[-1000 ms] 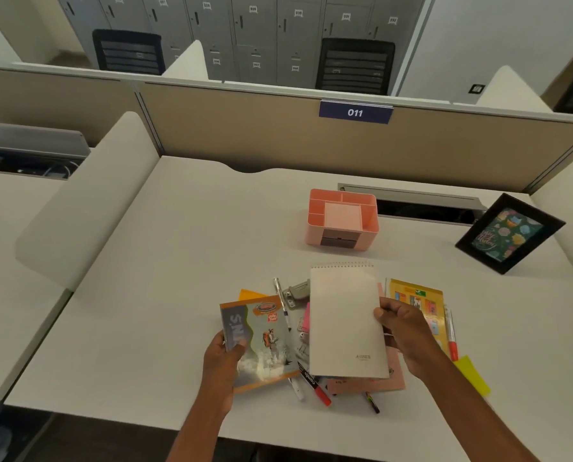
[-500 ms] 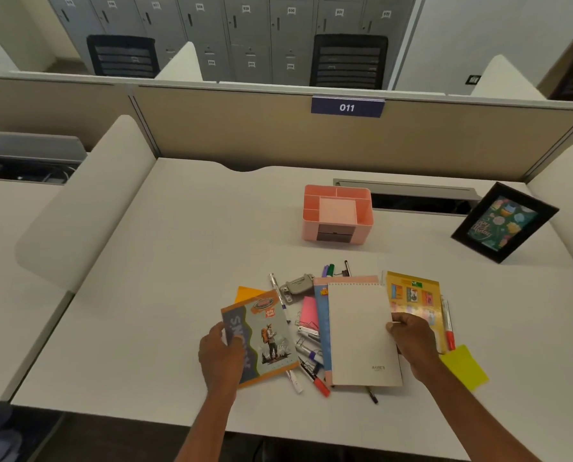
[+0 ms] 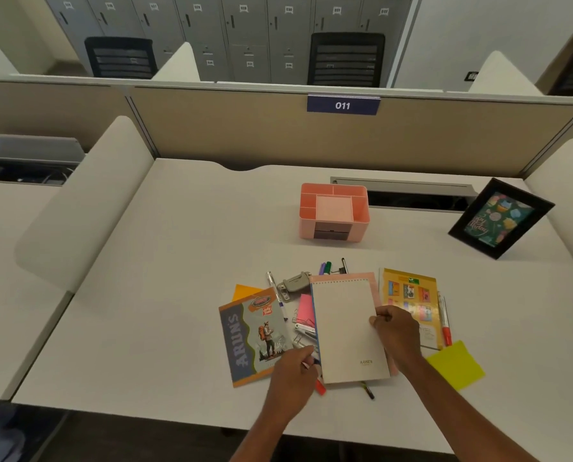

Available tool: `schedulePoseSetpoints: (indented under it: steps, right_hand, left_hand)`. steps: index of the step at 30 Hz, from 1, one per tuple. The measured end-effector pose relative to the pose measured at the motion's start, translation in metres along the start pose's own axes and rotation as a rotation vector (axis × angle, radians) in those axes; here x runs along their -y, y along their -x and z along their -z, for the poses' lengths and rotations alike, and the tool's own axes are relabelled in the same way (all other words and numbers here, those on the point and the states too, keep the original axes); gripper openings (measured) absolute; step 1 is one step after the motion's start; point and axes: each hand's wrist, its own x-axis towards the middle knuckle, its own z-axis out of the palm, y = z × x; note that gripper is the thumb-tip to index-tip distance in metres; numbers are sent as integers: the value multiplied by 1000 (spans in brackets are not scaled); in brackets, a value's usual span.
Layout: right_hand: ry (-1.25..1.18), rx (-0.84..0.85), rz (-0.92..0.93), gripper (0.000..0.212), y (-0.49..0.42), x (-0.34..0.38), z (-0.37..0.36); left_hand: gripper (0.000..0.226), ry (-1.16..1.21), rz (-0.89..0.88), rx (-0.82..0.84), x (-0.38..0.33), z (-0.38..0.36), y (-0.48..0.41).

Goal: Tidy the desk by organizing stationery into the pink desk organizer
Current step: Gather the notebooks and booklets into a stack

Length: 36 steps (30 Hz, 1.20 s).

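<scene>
Peeking out from under my white notepad (image 3: 346, 331) are only scraps of what it covers: a pink cover (image 3: 375, 285) along its top and right side, a thin blue edge on its left, and a dark pen tip (image 3: 368, 391) below it. The silver clips (image 3: 301, 328) beside it are half covered and hard to sort out.

My left hand (image 3: 293, 373) has its fingers curled down at the notepad's lower left corner, above a red-capped pen (image 3: 320, 386). Something pale shows at the fingertips, but I cannot tell whether I hold it. The same hand hides the lower right corner of the illustrated notebook (image 3: 255, 335). My right hand (image 3: 395, 331) is clamped on the notepad's right edge, thumb on top and fingers out of sight underneath, and it overlaps the yellow booklet (image 3: 408, 291).

The pink desk organizer (image 3: 333, 211) stands upright on the bench (image 3: 178, 261), beyond the pile and apart from it, left of a black picture frame (image 3: 500, 218). It is salmon pink and boxy, with narrow compartments along its back and left, a paler square tray in the middle and a dark drawer opening low on its front.
</scene>
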Motion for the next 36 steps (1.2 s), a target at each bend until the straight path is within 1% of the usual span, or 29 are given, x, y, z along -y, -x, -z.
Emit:
schedulePoseSetpoints:
  steps: [2,3,6,10,14,16,18,20,24,26,29,31,33,36]
  right_hand:
    - [-8,-2,23,15,2,1,-1]
    - [-3,-3,34,16,4,3,-1]
    - [22,8,47,19,8,5,-1]
    - [57,39,41,25,14,7,-2]
    - [36,75,45,29,20,6,-3]
    - [37,82,69,31,23,6,-4]
    - [47,85,106,32,28,5,-6]
    - [64,81,141,32,35,3,-9]
    - [75,112,227,34,55,8,-21]
    - [62,154,269,35,66,18,-31]
    - [53,259,327,38,78,39,-51]
    - [48,339,334,40,83,54,-64]
    - [49,413,351,43,85,68,-76]
    - [85,481,358,43,84,85,-91]
  left_hand:
    - [31,23,-4,52,-6,-2,-1]
    - [36,17,-21,73,-8,-4,-1]
    - [45,15,-32,83,-13,-2,-1]
    - [39,55,-19,71,-13,-2,-1]
    - [33,110,-9,84,-14,-7,-2]
    - [34,122,-21,70,-13,-9,-3]
    - [29,123,-4,44,-14,-8,-3]
    - [21,138,22,-14,-9,-7,-5]
    - [37,151,57,-274,7,4,-9]
    - [35,178,70,-413,16,13,-9]
    - [34,81,135,-589,35,30,-10]
    - [38,-17,231,-647,48,39,-10]
    - [41,-39,307,-675,52,48,-9]
    - [41,106,252,-659,53,55,-7]
